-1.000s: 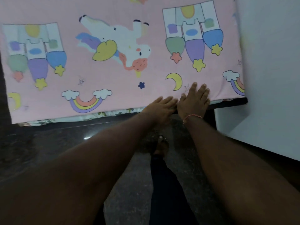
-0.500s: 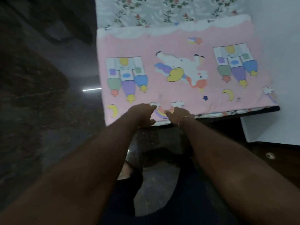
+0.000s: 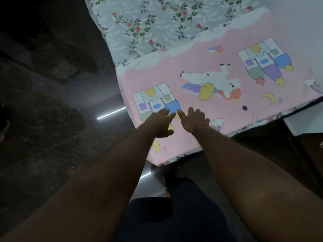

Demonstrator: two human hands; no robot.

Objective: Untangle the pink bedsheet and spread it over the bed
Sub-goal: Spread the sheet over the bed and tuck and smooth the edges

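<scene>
The pink bedsheet [image 3: 206, 63], printed with unicorns, castles, moons and rainbows, lies flat over the near end of the bed [image 3: 150, 23]. A white scalloped border marks its far edge. My left hand [image 3: 160, 122] and my right hand [image 3: 194, 117] rest side by side, palms down, on the sheet near its left part, by a castle print. Both have fingers spread and hold nothing. A thin bangle sits on my right wrist.
Beyond the pink sheet the bed shows a pale floral cover. A white wall [image 3: 300, 20] runs along the bed's right side. Dark polished floor [image 3: 52, 137] lies to the left, with a light streak reflected in it. My dark-clothed legs stand below the bed's edge.
My hands slid from the sheet's right front edge leftward and then further onto the sheet. The view pulled back and tilted, revealing the floral cover.
</scene>
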